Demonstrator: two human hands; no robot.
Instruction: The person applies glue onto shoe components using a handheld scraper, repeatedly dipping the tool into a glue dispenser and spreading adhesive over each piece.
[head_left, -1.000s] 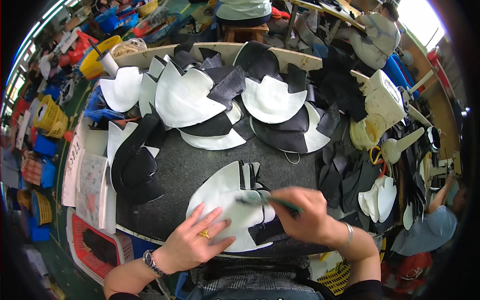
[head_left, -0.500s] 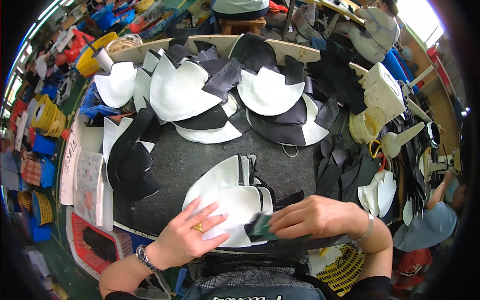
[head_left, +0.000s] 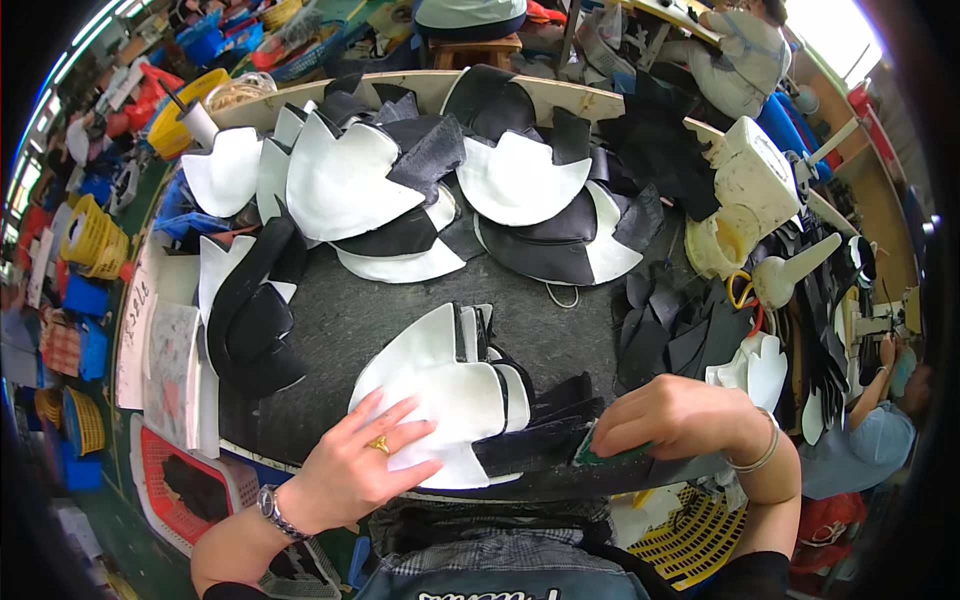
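On the dark tabletop in front of me lies a white leather-like piece (head_left: pixel 440 375) with black strips attached. My left hand (head_left: pixel 365 465) rests on its lower left part, fingers spread and pressing lightly. In my right hand (head_left: pixel 665 415) is a flat green scraper-like tool (head_left: pixel 607 452), mostly hidden by my fingers. Its edge touches the right end of a black strip (head_left: pixel 530 447) that stretches out rightward from the white piece. More black strips (head_left: pixel 565 400) lie just above it.
Stacked white and black pieces (head_left: pixel 350 175) fill the back of the table. A curved black piece (head_left: pixel 235 310) lies left. At right are black cut pieces (head_left: pixel 690 330), a yellowish pot (head_left: pixel 715 245) and orange-handled scissors (head_left: pixel 740 290). A red-and-white basket (head_left: pixel 180 480) stands at lower left. A person (head_left: pixel 870 430) sits at far right.
My right hand has slid rightward with the green tool, away from the white piece's edge, and the black strip now shows flat behind it. My left hand stays on the white piece.
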